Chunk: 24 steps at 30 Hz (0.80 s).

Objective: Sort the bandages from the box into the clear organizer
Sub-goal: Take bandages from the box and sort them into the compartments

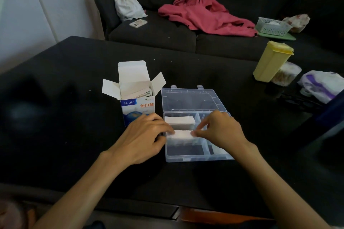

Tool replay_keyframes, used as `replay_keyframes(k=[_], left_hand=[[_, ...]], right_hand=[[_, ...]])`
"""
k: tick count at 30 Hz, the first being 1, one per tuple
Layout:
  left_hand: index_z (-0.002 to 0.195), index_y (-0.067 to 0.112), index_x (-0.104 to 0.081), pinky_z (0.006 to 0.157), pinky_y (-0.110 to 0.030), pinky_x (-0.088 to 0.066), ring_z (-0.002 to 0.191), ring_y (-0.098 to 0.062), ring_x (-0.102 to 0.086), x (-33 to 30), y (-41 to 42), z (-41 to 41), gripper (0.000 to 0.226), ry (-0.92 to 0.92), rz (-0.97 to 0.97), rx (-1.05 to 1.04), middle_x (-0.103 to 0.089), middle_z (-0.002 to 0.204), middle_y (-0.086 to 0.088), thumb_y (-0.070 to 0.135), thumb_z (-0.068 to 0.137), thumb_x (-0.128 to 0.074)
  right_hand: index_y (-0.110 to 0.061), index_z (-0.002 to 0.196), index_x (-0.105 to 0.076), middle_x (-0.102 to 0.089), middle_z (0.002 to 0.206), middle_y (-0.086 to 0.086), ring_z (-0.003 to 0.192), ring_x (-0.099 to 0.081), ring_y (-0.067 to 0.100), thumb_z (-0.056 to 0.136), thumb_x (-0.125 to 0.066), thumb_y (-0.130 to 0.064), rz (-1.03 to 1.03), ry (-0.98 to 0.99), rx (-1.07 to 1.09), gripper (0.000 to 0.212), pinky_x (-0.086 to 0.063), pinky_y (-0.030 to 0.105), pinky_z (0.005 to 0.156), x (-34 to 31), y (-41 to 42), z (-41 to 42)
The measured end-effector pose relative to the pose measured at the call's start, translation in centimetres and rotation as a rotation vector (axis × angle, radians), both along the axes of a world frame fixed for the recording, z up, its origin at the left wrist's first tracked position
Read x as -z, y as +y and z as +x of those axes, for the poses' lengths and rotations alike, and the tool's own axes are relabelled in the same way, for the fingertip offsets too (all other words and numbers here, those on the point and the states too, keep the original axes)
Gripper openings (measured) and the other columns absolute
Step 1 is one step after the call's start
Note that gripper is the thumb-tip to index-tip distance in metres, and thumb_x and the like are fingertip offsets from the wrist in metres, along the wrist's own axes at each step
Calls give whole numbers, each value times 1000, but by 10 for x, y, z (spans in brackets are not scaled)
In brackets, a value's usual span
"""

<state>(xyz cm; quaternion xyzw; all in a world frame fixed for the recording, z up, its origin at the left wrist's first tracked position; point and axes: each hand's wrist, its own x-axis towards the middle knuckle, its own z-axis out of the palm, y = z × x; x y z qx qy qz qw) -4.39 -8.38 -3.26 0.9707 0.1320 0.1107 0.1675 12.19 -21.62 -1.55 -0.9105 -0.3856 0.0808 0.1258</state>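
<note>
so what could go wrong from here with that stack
1. Both hands, left and right, pinch the bandage stack only by its ends, so it could fan out or snag on an organizer divider.
2. The open box stands right beside the left hand; a bump might tip it.

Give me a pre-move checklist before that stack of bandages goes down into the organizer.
1. Organizer lid open and laid back: ok.
2. Stack of bandages held at both ends, left hand and right hand: ok.
3. Stack sits over the front left compartment of the clear organizer: ok.
4. That compartment is free of other bandages: cannot tell, the stack hides part of it.
5. Back left compartment already holds a stack: ok.
6. Bandage box open, more bandages inside: ok.
</note>
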Motion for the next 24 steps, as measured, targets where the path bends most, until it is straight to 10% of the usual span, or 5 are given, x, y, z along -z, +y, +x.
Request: replay_keyframes(k=[6, 12, 17, 24], left_hand=[[113, 20, -67, 89, -27, -37, 107, -16, -59, -17, 6, -5, 31, -388, 135, -142, -67, 112, 1, 19, 83, -56], [126, 21, -57, 100, -37, -34, 126, -20, -41, -31, 46, -25, 38, -354, 159, -688, -52, 135, 0, 33, 92, -48], [113, 29, -65, 80, -27, -42, 111, -15, -56, -25, 63, -36, 25, -416, -365, -810, -58, 125, 6, 33, 89, -61], [111, 31, -59, 88, -43, -53, 117, -19, -52, -29, 66, -27, 40, -595, -843, -770, -54, 127, 3, 17, 77, -76]], right_hand=[[-25, 94, -69, -54, 68, -15, 58, -54, 3, 83, -63, -43, 282, 2, -79, 21, -38, 13, 53, -35, 9, -4], [-22, 129, -51, -57, 124, -1, 113, -49, 10, 97, -45, -22, 357, -179, -450, 33, -43, 27, 94, -61, 71, -39], [-25, 132, -50, -45, 138, -1, 128, -35, 16, 94, -50, -25, 78, -327, -515, 39, -28, 33, 106, -41, 73, -54], [-20, 110, -66, -68, 105, -1, 85, -61, 12, 96, -48, -33, 162, -325, -435, 26, -48, 27, 79, -61, 107, -51]])
